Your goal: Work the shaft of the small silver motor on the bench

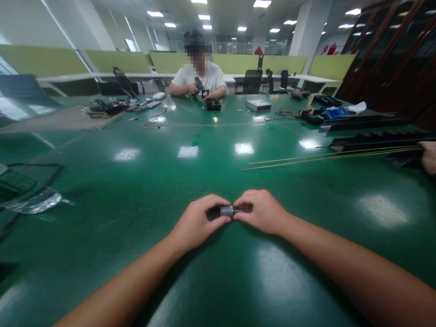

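Low over the green table [136, 190], or resting on it, a small grey metal cylinder [226, 211] with a thinner dark shaft lies sideways between my two hands. Its exact kind is too small to make out. My left hand [200, 218] grips the thick end, thumb and fingers curled round it. At the shaft side, my right hand [260, 211] closes thumb and fingertips on the part. Fingers cover some of both ends, and the fingertips of the two hands nearly meet around its middle.
Across the table a person [200, 75] holds a drill-like tool [200, 84] over a black part [213, 105]. Thin rods [293, 161] reach in from the right, near another person's hand [429, 156]. Black rails [378, 138] lie there. A clear plastic item [37, 202] is at left.
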